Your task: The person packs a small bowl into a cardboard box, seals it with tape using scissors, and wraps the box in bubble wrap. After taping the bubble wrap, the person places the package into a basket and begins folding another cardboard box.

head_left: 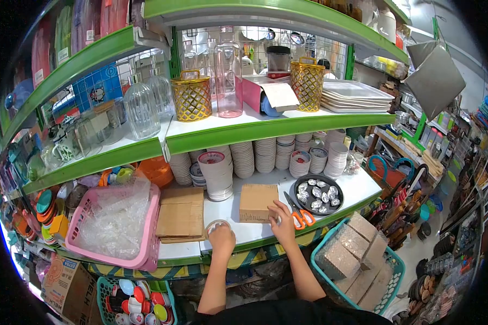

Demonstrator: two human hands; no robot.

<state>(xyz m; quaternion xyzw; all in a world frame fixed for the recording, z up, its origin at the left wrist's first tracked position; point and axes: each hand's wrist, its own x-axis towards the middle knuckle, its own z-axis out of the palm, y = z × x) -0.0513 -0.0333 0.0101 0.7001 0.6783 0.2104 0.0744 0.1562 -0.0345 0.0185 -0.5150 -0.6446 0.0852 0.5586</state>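
A closed brown cardboard box [258, 201] sits on the white shelf in front of me. My left hand [222, 238] is closed over a round, clear-rimmed roll of tape [216, 224], left of the box and near the shelf's front edge. At the box's front right corner is my right hand [282, 221], its fingers bent but apart and touching the cardboard. Orange-handled scissors [302, 219] lie just right of that hand. Beside them, a round black tray [337, 205] holds several small silvery, foil-like pieces.
Flattened cardboard [180, 212] and a pink basket [151, 238] of clear plastic wrap stand left. Stacked white bowls [218, 179] line the back under a green-edged shelf [276, 130]. Below right is a teal basket [398, 276] of wrapped blocks; another basket [102, 303] holds colourful small items.
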